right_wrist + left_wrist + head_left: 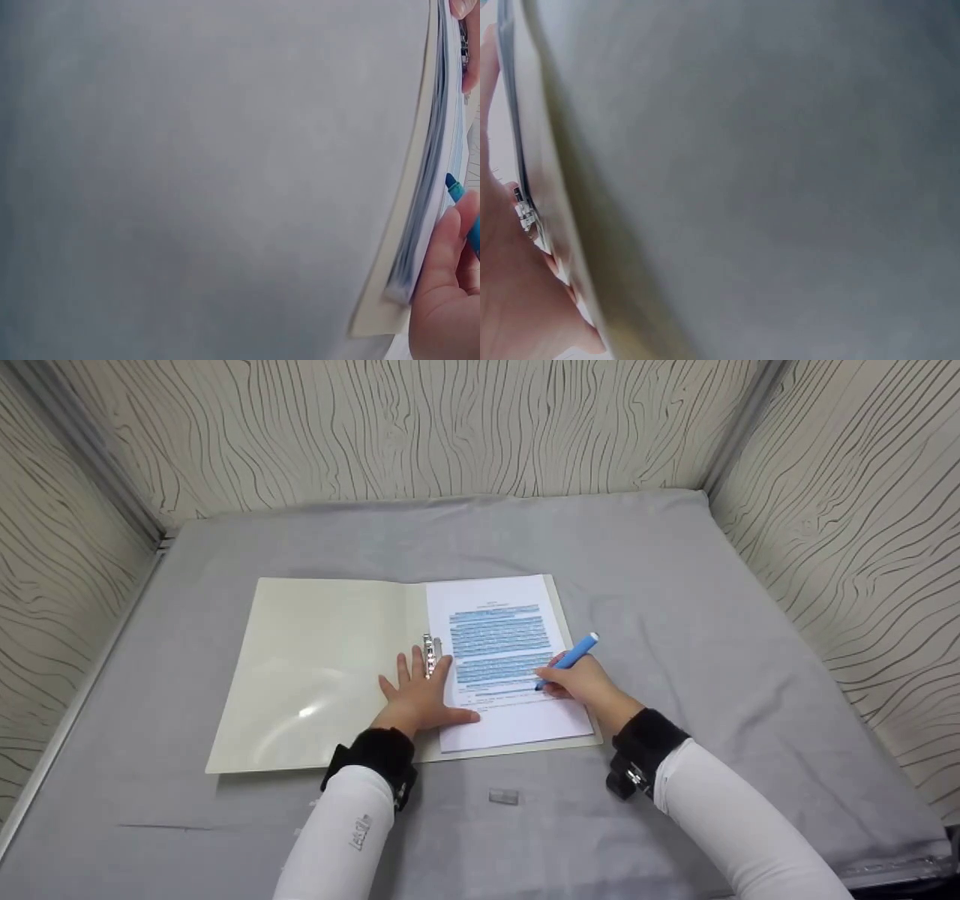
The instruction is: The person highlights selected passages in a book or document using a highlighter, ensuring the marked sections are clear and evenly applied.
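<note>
An open cream folder (315,660) lies on the grey cloth, with a stack of printed paper (517,724) on its right side. Blue highlighting covers most of the text lines on the top sheet. The right hand (589,686) pinches a blue marker (576,651), its dark tip at the right part of a lower text line. Spread out flat, the left hand (420,697) rests across the folder's spine and the sheet's left edge, thumb on the paper. Just beyond its fingers is the metal clip (429,649). In the right wrist view the marker (454,187) shows beside the paper edges.
A small grey rectangular piece (503,796) lies on the cloth in front of the folder. Wrinkled grey cloth (675,585) covers the table. Patterned panels (420,427) stand at the back and both sides. Both wrists wear black straps.
</note>
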{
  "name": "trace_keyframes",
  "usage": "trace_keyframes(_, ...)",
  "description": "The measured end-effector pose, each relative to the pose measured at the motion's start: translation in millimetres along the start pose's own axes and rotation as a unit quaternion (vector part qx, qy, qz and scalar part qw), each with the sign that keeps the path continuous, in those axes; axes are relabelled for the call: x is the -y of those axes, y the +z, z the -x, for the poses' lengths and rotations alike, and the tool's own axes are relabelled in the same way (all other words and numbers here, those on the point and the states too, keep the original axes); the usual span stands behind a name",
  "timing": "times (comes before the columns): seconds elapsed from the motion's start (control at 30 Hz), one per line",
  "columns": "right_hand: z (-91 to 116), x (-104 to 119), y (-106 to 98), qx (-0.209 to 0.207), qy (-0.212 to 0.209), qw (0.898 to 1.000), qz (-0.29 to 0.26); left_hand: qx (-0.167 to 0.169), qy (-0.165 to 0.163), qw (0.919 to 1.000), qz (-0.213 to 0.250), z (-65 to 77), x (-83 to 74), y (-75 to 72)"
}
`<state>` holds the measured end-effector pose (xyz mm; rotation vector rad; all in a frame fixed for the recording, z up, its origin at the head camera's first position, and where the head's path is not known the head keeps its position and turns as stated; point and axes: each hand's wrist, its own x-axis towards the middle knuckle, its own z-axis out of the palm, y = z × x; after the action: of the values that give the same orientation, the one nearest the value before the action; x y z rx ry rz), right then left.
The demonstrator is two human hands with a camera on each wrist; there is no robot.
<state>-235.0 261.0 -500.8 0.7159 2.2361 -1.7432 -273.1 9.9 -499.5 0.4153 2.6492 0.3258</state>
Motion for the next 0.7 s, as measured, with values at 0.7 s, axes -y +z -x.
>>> trace_keyframes(0.7,2.3,-2.3,-8.1,-0.002,-0.004,1.0,0.002,0.002,0.0,1.0,0.001,1.1,-0.7,-1.0)
